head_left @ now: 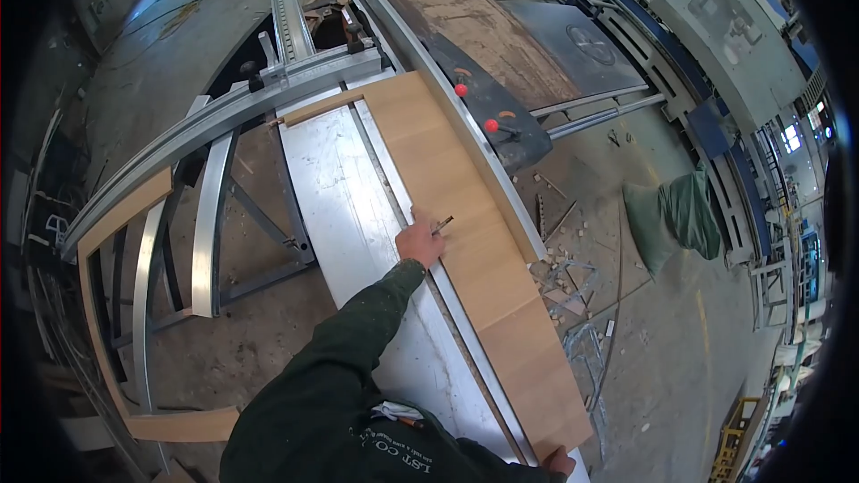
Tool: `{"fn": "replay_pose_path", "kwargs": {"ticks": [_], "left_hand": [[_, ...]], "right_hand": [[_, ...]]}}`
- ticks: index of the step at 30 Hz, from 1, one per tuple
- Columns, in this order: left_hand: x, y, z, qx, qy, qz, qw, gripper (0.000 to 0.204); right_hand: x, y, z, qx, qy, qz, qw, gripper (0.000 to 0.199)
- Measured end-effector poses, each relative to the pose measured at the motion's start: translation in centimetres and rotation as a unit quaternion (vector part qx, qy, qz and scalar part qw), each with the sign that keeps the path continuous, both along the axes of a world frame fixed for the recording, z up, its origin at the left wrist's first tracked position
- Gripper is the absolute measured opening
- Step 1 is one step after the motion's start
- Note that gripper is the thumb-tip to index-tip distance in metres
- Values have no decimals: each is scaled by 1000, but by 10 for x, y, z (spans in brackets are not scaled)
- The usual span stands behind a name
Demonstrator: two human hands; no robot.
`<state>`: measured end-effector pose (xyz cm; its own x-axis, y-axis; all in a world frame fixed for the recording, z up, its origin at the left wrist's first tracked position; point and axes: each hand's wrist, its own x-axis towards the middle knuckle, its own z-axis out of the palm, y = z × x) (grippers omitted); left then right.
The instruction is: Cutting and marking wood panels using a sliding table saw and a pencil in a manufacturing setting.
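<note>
A long light-brown wooden board (pixel 488 255) lies along the silver sliding table (pixel 344 183) of a panel saw. My left hand (pixel 419 241) rests at the board's left edge, about mid-length, one finger stretched along that edge. A short pencil-like stick (pixel 443 224) pokes out from its closed fingers over the board. At the board's near end, my right hand (pixel 559 462) has its fingers curled onto the corner; its palm is mostly hidden at the picture's lower edge. A narrow wood strip (pixel 320 109) lies crosswise at the board's far end, along the metal fence (pixel 304 80).
A curved-looking wooden frame piece (pixel 88 304) stands left, beside metal support bars (pixel 208 224). Red-knobbed levers (pixel 491 125) sit on the saw beyond the board. Right, offcuts (pixel 564 295) litter the floor near a green sack (pixel 667 219). A large machine (pixel 729 36) stands far right.
</note>
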<state>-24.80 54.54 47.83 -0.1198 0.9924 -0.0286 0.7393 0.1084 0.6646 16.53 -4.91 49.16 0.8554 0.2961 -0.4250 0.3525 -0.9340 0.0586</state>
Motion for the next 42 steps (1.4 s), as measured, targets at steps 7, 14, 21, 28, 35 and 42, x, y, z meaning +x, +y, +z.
{"fn": "replay_pose_path", "kwargs": {"ticks": [7,14,21,28,35,42], "left_hand": [[26,-3,20,-52,32,65,996,72],[-4,24,13,-32,44,92,994,65],[-3,46,-16,-21,26,77,996,63],[-40,92,-25,-9,28,89,996,62],[-62,141,-28,-12,17,76,997,62],[-85,177,-23,-5,13,79,997,59]], "right_hand": [[-2,-8,19,-91,31,253,963,55],[-61,2,-12,175,-6,-120,977,37],[-107,16,-33,-29,-204,-67,976,53],[-109,93,21,-8,120,-144,982,73],[-124,117,-4,57,81,-103,990,65],[-131,127,-28,118,52,-57,990,60]]}}
